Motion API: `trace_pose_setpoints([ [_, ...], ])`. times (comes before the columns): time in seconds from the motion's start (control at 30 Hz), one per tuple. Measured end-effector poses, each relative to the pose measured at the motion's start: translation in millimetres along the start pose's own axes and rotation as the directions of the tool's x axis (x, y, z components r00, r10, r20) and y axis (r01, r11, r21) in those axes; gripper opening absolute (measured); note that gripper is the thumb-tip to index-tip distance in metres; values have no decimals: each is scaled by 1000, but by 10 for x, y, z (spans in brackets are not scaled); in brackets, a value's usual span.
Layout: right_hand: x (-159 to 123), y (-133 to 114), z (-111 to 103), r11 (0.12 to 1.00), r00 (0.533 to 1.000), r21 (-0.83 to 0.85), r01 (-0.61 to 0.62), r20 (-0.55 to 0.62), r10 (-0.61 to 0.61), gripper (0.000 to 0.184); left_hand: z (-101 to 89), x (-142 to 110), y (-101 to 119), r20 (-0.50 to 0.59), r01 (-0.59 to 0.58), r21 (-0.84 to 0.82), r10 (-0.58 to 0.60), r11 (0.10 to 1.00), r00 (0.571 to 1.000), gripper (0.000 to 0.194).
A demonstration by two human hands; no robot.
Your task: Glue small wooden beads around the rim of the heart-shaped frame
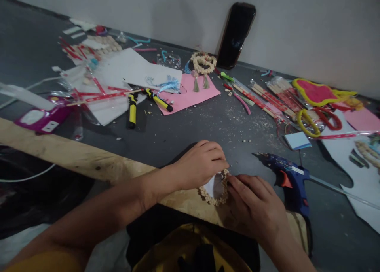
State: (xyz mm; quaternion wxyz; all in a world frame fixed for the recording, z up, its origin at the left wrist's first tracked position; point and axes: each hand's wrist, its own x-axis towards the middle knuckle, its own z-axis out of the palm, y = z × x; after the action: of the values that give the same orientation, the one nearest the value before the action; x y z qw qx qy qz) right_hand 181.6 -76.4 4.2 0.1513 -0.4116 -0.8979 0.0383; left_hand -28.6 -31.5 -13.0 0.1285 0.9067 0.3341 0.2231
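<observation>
Beaded ring (219, 202) over wooden edge (184, 201) (roomy tabletop (196, 125) beyond), left fingers (216, 155) and right fingers (239, 187) closed on rim.

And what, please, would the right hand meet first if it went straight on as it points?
The right hand would likely meet the bumpy beige ring first; the left hand seems next, though depth is unclear.

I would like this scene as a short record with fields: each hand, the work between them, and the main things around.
Left hand: touching the far edge of the beaded ring
Right hand: touching its right edge
Ring: pale beads, white inside area partly visible
Tool on the right: blue glue gun, lying on its side
Pliers: yellow-and-black handles
Phone: tilted, leaning on the wall
</observation>
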Motion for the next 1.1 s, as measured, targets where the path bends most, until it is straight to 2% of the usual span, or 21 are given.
trace_pose_setpoints([
  [0.13,-27,-22,74,1000,1000,-16,7,18,-6,28,-16,3,10,9,15,12,-16,1000,1000,19],
  [0.33,-37,-67,91,999,993,-23,-28,113,31,29,-39,11,6,48,6,-24,-5,1000,999,20],
  [0.53,46,-74,88,1000,1000,-3,-4,-8,4,27,-36,12,5,48,-9,-25,10,1000,999,20],
  [0.67,54,-57,122,992,987,50,-116,-110,121,21,-19,15,20,29,17,-30,-16,999,999,20],
  [0.83,-19,-42,75,958,934,143,-250,-227,278,21,-22,22,28,20,76,-63,-75,995,997,24],
  [0.97,-202,-36,-52,939,901,187,-290,-278,334,20,-121,27,65,101,125,-85,-116,989,988,32],
  [1.1,-398,-79,-86,930,894,215,-299,-279,352,18,-200,45,170,196,166,-36,-156,985,968,54],
])
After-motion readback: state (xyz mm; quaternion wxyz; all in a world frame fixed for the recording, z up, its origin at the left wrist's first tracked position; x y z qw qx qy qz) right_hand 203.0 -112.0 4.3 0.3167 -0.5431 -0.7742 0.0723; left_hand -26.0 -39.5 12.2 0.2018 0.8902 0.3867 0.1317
